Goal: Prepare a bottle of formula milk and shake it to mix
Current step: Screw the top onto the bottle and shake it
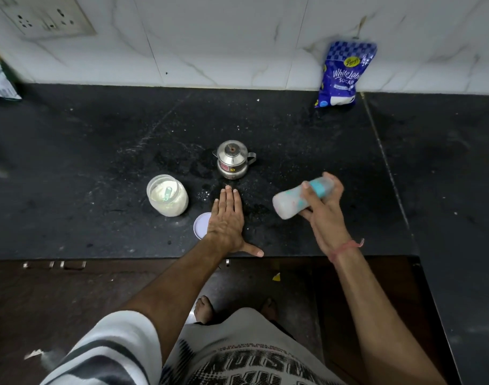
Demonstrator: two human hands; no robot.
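My right hand point(325, 209) grips a baby bottle point(289, 202) with a teal collar, held tilted on its side above the black counter; it is blurred and holds milky liquid. My left hand point(226, 220) lies flat, palm down, fingers together on the counter point(98, 162), holding nothing. An open jar of white formula powder point(167, 195) with a green scoop inside stands left of that hand. The jar's white lid point(201, 225) lies partly under my left hand. A small lidded steel pot point(233, 159) stands just beyond my left fingertips.
A blue sugar packet point(344, 75) leans against the marble wall tiles at the back right. A wall socket plate point(47, 16) is at the top left, a packet point(0, 79) at the far left edge. Powder specks dot the counter. The counter's front edge runs just below my left thumb.
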